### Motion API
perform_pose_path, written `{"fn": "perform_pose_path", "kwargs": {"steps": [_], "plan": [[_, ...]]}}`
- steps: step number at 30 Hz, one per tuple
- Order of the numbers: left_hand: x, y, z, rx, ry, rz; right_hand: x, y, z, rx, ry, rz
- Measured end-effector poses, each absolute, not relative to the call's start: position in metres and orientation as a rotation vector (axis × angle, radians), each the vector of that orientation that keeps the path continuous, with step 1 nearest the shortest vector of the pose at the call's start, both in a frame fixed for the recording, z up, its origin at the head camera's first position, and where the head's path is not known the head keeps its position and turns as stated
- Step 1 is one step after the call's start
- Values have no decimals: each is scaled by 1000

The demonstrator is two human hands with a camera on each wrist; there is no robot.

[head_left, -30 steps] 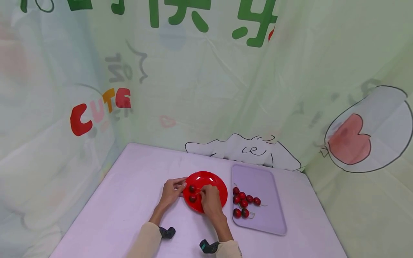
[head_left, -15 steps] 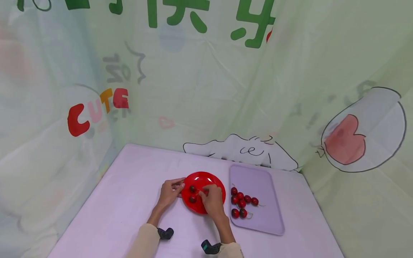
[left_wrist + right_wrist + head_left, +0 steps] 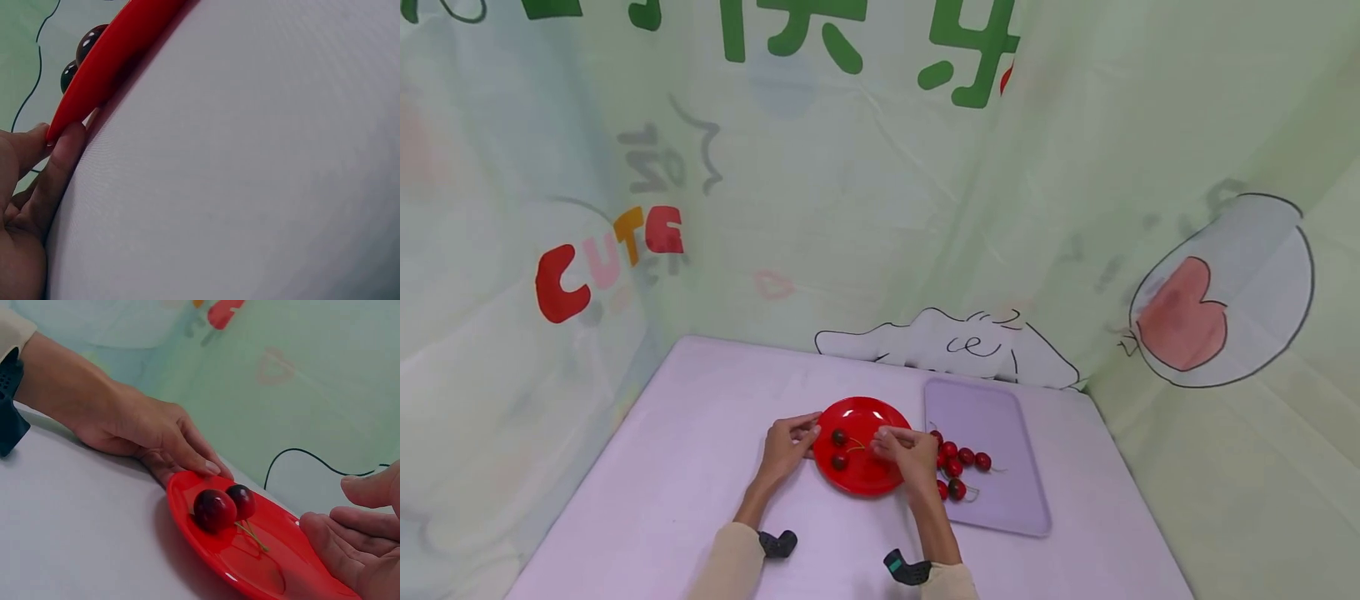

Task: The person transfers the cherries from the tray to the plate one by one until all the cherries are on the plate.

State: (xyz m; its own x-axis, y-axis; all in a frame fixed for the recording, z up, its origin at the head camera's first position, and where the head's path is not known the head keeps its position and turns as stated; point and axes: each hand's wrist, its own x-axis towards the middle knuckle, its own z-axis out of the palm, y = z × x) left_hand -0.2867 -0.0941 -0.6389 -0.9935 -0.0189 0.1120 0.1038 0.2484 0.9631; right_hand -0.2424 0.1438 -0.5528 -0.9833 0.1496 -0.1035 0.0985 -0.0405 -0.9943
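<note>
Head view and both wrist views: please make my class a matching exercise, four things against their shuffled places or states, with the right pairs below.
Things
1. Left hand
2. Right hand
3. Red plate
4. Purple tray

Places or states
A. Bears the larger group of cherries
B. Pinches a rim
C. Bears just two cherries
D. Holds nothing visible

Pairs: 1-B, 2-D, 3-C, 4-A

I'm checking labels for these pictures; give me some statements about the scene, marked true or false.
1. The left hand grips the red plate by its rim. True.
2. Three cherries lie on the plate. False: two cherries do.
3. Both of those cherries have stems. True.
4. Both hands grip the plate. False: the right hand grips nothing.
5. Other cherries lie in the lilac tray. True.
6. The tray stands left of the plate. False: it stands to the right.
</note>
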Motion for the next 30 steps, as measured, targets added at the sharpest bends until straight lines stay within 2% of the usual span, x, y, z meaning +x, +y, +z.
{"fn": "perform_pose_path", "kwargs": {"steps": [8,20,30], "plan": [[-283,-93,-635,-71,-2402,-1877,-240,163,-555,-298,-2088,2269],[-286,-92,-635,-61,-2412,-1862,-223,188,-524,-316,-2055,2235],[-279,-89,-631,-40,-2416,-1873,-213,216,-519,-339,-2032,2196]]}}
